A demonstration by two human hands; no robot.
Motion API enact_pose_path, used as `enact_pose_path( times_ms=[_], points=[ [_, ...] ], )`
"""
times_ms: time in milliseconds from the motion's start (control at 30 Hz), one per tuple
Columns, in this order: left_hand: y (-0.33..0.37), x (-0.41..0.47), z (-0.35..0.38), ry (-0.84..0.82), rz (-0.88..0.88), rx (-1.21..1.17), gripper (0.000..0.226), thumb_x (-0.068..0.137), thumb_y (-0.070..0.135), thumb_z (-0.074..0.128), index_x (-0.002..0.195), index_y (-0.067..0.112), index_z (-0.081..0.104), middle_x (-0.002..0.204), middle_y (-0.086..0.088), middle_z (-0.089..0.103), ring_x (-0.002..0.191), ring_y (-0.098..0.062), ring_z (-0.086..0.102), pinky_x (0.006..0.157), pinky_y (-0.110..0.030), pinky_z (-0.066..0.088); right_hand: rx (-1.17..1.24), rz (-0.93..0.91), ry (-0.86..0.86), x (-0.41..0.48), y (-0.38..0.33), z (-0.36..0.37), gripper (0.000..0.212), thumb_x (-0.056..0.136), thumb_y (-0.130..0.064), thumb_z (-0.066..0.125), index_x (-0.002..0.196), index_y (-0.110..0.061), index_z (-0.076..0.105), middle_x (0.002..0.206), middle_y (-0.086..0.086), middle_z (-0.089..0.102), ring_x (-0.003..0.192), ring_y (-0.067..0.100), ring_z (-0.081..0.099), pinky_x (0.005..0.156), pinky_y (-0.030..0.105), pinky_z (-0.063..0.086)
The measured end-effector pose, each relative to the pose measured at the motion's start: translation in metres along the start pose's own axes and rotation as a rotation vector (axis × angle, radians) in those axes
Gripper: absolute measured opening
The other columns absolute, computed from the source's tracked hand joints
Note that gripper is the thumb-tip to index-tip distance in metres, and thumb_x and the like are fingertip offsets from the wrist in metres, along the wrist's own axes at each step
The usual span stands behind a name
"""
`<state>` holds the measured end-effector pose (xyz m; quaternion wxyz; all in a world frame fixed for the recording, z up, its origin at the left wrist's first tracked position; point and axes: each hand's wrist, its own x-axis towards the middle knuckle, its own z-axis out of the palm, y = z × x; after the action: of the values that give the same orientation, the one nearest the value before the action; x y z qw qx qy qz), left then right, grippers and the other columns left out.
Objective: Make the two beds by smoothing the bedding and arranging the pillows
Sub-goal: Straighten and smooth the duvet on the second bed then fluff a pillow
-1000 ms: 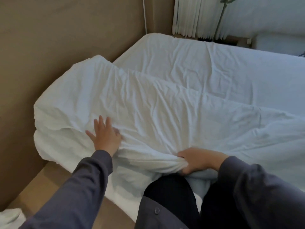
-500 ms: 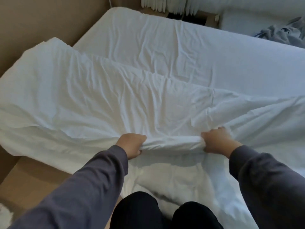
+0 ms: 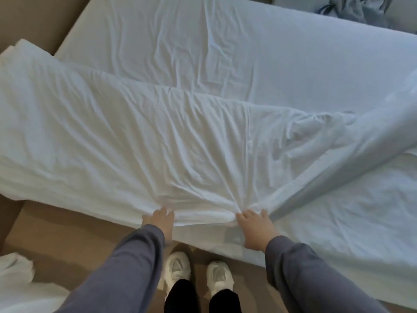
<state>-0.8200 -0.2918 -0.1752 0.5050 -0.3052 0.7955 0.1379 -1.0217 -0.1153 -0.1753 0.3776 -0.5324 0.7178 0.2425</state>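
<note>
Take every position from the duvet [image 3: 126, 136]. It lies folded in a band across the bed. Its long axis runs left to right in front of you, and its left end overhangs the bed.

Nearer you than the duvet's left end, a loose white cloth [image 3: 15, 276] lies on the floor [image 3: 67, 231]. The frame cuts it off, so you cannot identify it.

Your left hand [image 3: 159, 219] is at the duvet's near edge. Its fingers curl into bunched fabric, and creases fan away from that grip. Your right hand [image 3: 255, 229] is at the same edge, just to the right. Both hands are equally close to the work. The right hand's fingers lie spread on top of the fabric, and creases meet at the forefinger. The thumb is hidden, so you cannot tell whether this hand pinches or only presses.

The whole duvet lies away from both hands, towards the far side. Beyond its far edge the fitted sheet [image 3: 248, 53] is bare. Any pull or spread from this grip will probably act across the duvet's short axis, so keep both hands level.

Right of your right hand, a shaded fold [image 3: 338, 163] of the duvet runs diagonally out of the frame. What it covers is hidden. Beyond the duvet's far right corner lie grey garments [image 3: 352, 7], cut off by the frame. No pillow is in view.
</note>
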Motion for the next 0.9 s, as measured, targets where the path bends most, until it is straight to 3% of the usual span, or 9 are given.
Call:
enact_pose_path(
  times_ms=[167, 333, 567, 633, 733, 800, 900],
  points=[
    [0.039, -0.020, -0.041, 0.088, 0.201, -0.091, 0.056, 0.093, 0.021, 0.049, 0.146, 0.021, 0.030, 0.149, -0.003, 0.036, 0.130, -0.026, 0.042, 0.104, -0.040, 0.038, -0.141, 0.080, 0.076, -0.018, 0.045, -0.024, 0.058, 0.091, -0.022, 0.051, 0.145, -0.023, 0.031, 0.143, 0.004, 0.042, 0.139, 0.030, 0.028, 0.113, 0.065, 0.006],
    [0.092, -0.020, -0.081, 0.140, 0.322, -0.080, 0.055, 0.093, 0.030, 0.051, 0.144, 0.020, 0.033, 0.140, -0.004, 0.044, 0.125, -0.026, 0.045, 0.101, -0.039, 0.040, -0.217, 0.212, 0.017, -0.033, 0.122, -0.048, 0.058, 0.093, -0.016, 0.047, 0.148, -0.023, 0.028, 0.152, 0.002, 0.032, 0.147, 0.030, 0.013, 0.114, 0.064, 0.008],
    [0.205, 0.019, -0.117, 0.171, 0.410, -0.207, 0.059, 0.091, 0.037, 0.052, 0.144, 0.021, 0.032, 0.139, -0.004, 0.044, 0.124, -0.026, 0.045, 0.098, -0.038, 0.041, -0.420, 0.233, 0.018, -0.004, 0.247, -0.059, 0.065, 0.097, -0.023, 0.045, 0.154, -0.025, 0.015, 0.162, 0.005, 0.009, 0.150, 0.031, 0.001, 0.113, 0.067, 0.005],
    [0.243, 0.040, -0.124, 0.185, 0.401, -0.266, 0.065, 0.089, 0.039, 0.056, 0.146, 0.022, 0.029, 0.139, -0.004, 0.043, 0.124, -0.027, 0.046, 0.095, -0.037, 0.042, -0.483, 0.235, 0.078, 0.013, 0.288, -0.059, 0.057, 0.097, -0.025, 0.043, 0.151, -0.024, 0.024, 0.157, 0.006, 0.024, 0.148, 0.030, 0.012, 0.112, 0.068, 0.003],
    [0.301, 0.068, -0.132, 0.275, 0.339, -0.348, 0.064, 0.087, 0.040, 0.061, 0.141, 0.018, 0.033, 0.133, -0.006, 0.047, 0.118, -0.028, 0.049, 0.089, -0.036, 0.044, -0.524, 0.319, 0.203, 0.019, 0.353, -0.055, 0.039, 0.096, -0.022, 0.042, 0.134, -0.023, 0.048, 0.133, 0.002, 0.054, 0.130, 0.025, 0.045, 0.114, 0.062, 0.005],
    [0.337, 0.074, -0.136, 0.413, 0.272, -0.352, 0.044, 0.088, 0.035, 0.062, 0.123, 0.017, 0.043, 0.117, -0.006, 0.053, 0.106, -0.029, 0.055, 0.078, -0.034, 0.042, -0.511, 0.313, 0.194, 0.002, 0.385, -0.035, 0.030, 0.093, -0.020, 0.045, 0.117, -0.022, 0.061, 0.114, -0.002, 0.065, 0.110, 0.021, 0.060, 0.112, 0.048, 0.023],
    [0.374, 0.064, -0.128, 0.458, 0.247, -0.189, 0.021, 0.089, 0.018, 0.058, 0.108, 0.016, 0.049, 0.106, -0.006, 0.059, 0.097, -0.029, 0.059, 0.073, -0.034, 0.040, -0.411, 0.264, 0.043, -0.041, 0.397, 0.028, 0.027, 0.091, -0.023, 0.048, 0.110, -0.023, 0.066, 0.108, 0.000, 0.068, 0.100, 0.025, 0.065, 0.085, 0.039, 0.045]
  ],
)
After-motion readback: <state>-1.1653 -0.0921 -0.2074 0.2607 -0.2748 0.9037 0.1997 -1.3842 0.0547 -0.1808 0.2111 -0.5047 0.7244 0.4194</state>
